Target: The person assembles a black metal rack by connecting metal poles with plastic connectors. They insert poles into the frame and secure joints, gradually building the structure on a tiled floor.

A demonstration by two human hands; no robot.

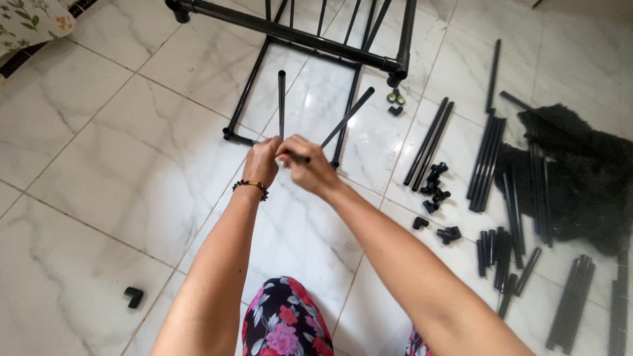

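Left hand [262, 160] grips an upright black tube [281, 105]; right hand [305, 166] grips a slanted tube [346, 117], both above the floor [132, 145]. Behind stands a black frame [310, 36]; loose tubes [488, 165] and connectors [435, 188] lie right.

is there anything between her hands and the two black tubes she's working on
Nothing visible. The left hand and right hand already grip the lower ends of the two black tubes, one upright, one slanting right. Their upper ends are free; the partly built black frame lies behind them on the floor.
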